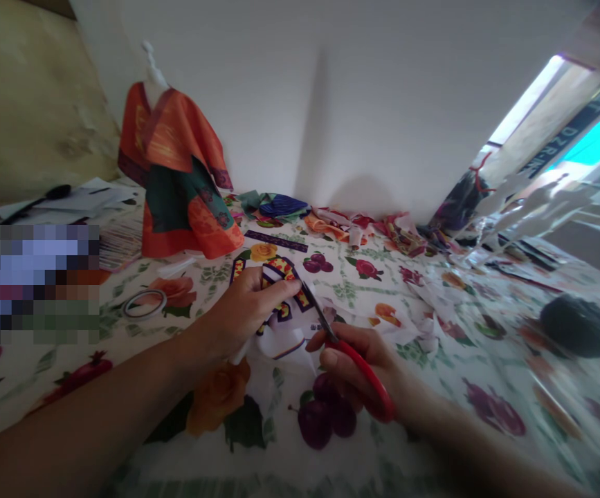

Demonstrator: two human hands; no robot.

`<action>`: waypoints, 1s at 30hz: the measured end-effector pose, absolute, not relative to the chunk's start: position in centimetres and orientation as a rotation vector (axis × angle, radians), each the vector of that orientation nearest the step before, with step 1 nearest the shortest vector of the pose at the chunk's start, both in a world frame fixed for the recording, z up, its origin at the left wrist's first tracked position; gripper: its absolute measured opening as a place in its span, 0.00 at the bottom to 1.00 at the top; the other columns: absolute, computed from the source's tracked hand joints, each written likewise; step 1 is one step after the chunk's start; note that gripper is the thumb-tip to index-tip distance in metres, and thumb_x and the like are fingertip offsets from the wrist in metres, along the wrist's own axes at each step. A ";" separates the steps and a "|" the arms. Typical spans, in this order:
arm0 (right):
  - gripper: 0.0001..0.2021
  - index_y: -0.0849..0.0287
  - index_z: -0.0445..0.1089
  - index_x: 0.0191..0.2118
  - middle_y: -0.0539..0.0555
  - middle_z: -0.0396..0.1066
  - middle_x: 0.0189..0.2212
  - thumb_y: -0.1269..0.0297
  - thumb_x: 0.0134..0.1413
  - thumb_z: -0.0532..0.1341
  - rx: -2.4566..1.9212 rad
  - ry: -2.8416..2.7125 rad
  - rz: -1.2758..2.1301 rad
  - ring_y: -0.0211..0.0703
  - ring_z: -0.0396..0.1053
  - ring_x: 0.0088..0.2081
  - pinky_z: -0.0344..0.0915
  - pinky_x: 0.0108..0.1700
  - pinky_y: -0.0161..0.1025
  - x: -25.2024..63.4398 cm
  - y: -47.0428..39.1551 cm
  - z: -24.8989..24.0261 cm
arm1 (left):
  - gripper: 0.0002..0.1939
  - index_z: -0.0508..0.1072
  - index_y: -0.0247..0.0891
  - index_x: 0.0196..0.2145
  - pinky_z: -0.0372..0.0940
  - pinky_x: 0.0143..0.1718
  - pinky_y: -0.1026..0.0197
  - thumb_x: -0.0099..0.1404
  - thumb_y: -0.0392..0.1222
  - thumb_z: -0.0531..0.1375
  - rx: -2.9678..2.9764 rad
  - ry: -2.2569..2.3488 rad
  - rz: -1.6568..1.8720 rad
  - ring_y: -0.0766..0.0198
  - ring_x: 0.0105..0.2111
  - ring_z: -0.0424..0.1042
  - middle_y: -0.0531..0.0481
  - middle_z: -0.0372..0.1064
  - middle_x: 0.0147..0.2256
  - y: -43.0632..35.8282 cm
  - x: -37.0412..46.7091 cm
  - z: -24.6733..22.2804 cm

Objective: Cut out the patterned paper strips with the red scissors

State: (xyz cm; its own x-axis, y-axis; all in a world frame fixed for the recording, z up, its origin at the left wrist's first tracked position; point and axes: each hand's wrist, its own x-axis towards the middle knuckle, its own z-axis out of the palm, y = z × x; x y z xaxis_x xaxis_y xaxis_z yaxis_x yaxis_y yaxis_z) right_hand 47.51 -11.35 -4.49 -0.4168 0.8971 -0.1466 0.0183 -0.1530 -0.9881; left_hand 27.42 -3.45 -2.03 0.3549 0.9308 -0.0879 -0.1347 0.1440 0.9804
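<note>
My left hand (245,304) pinches a paper cutout sheet (279,311) printed with dark blue, red and yellow patterned pieces. Part of the sheet is covered by the fingers, and its pale lower portion hangs toward me. Red-handled scissors (365,377) are gripped in my right hand (362,360). Their blades point up and to the left and meet the right edge of the patterned paper, close to my left fingertips. Whether the blades are parted is hard to make out.
A small dress form in an orange and green robe (175,173) stands at the back left. A roll of tape (144,303) lies left of my hands. Fabric scraps (351,225) line the wall. A patterned strip (276,241) lies mid-table, and a dark bundle (580,328) sits at right.
</note>
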 end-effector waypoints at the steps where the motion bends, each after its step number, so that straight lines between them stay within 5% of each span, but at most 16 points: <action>1: 0.20 0.61 0.72 0.43 0.44 0.63 0.18 0.46 0.68 0.67 -1.077 -1.432 1.652 0.32 0.59 0.18 0.55 0.18 0.25 47.5 -11.4 -4.5 | 0.11 0.76 0.38 0.26 0.66 0.26 0.64 0.56 0.47 0.70 1.153 0.896 0.933 0.63 0.24 0.72 0.51 0.76 0.25 -3.5 27.4 -2.0; 30: 0.22 0.61 0.73 0.44 0.45 0.66 0.19 0.44 0.67 0.69 -1.089 -1.408 1.682 0.32 0.61 0.18 0.56 0.18 0.25 47.6 -11.3 -4.6 | 0.13 0.77 0.37 0.26 0.63 0.22 0.65 0.57 0.49 0.71 1.142 0.911 0.962 0.66 0.20 0.69 0.52 0.74 0.22 -3.1 27.2 -2.1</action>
